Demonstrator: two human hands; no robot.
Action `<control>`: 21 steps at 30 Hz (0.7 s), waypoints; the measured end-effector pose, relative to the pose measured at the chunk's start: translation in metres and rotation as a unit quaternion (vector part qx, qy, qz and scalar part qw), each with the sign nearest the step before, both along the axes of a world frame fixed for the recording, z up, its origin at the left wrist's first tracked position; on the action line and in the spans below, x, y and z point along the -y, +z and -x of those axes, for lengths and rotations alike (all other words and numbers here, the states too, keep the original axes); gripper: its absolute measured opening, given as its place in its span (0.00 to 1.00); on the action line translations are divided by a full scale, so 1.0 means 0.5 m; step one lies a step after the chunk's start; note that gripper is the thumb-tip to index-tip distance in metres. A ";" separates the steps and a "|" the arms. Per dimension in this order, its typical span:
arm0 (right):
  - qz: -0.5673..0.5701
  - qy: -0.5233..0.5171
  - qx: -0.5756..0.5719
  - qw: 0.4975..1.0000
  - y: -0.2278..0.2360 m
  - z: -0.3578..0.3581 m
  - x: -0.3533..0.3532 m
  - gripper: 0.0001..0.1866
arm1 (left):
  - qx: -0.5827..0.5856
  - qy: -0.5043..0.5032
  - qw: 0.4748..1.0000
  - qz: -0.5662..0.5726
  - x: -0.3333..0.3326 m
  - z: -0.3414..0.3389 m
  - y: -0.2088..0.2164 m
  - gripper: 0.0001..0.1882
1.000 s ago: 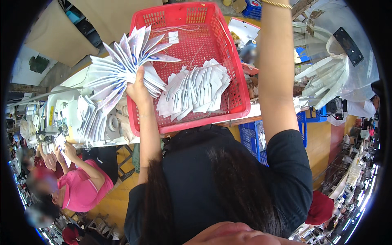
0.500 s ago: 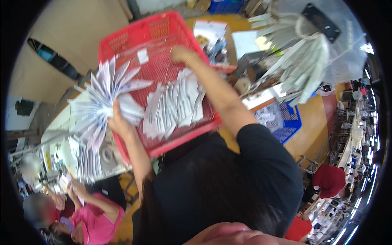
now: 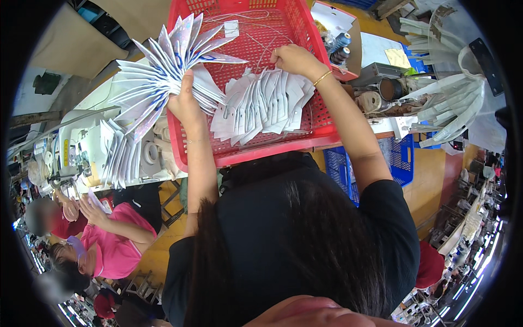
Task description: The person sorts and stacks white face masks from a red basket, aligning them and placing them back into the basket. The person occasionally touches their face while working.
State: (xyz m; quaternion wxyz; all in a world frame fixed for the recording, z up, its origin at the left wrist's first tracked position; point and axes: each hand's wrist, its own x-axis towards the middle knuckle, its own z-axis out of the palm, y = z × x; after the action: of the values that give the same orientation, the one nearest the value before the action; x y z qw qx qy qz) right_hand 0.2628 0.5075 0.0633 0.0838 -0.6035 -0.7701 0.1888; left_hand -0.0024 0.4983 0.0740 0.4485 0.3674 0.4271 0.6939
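Note:
My left hand (image 3: 188, 103) grips a thick fanned bundle of folded white pieces (image 3: 169, 76) with blue and pinkish print, thumb across its near side. It is held over the left side of a red plastic basket (image 3: 245, 158). Inside that basket lies an overlapping row of white pieces (image 3: 264, 106), some with small slots; whether they are paper or cloth I cannot tell. Just beyond the row's far right end is my right hand (image 3: 297, 60), its fingers curled together. What they hold, if anything, is too small to make out. Thin pale string (image 3: 261, 46) trails across the basket's bottom.
An open carton (image 3: 348, 41) with thread spools stands right of the basket. Pale strips (image 3: 457, 109) hang farther right. Below them is a blue crate (image 3: 403, 163). Another white stack (image 3: 121, 152) rests on the sewing table at left, near a person in pink (image 3: 120, 240).
My right hand, still curled, has moved rightward to the far end of the row in the basket. The left hand keeps its bundle. The whole view has turned and shifted.

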 end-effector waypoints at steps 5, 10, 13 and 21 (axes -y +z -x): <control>0.106 0.091 0.107 0.984 -0.006 -0.019 0.061 0.10 | 0.018 -0.017 1.000 0.011 -0.008 0.000 -0.007 0.19; 0.323 0.264 0.248 0.875 -0.078 -0.004 0.174 0.13 | 0.026 -0.032 0.999 0.015 -0.007 -0.001 -0.012 0.18; 0.390 0.289 0.267 0.833 -0.145 -0.002 0.214 0.14 | 0.020 -0.034 0.999 0.009 -0.002 -0.002 -0.008 0.19; 0.422 0.268 0.261 0.826 -0.276 0.002 0.242 0.22 | -0.018 -0.030 0.999 0.019 0.003 -0.010 -0.011 0.19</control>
State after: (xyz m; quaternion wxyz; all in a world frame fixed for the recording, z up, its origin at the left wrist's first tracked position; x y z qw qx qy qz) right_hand 0.2619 0.3867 -0.0745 -0.4377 -0.3767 -0.7395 0.3458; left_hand 0.0023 0.4967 0.0683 0.4685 0.3842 0.4373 0.6646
